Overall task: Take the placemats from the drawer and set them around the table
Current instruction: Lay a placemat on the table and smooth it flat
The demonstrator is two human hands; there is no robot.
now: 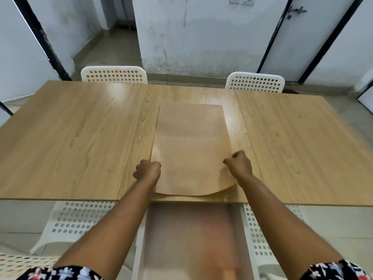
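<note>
So far both hands, left [148, 170] and right [239, 163], pinch placemats [190, 146] on the worktop [70, 138]; none yet set around, drawer [189, 239] open.

No readable text or labels anywhere (none legible).

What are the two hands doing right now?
Left hand: fingers closed on the left edge of the placemat.
Right hand: fingers closed on the placemat's right edge.
</note>
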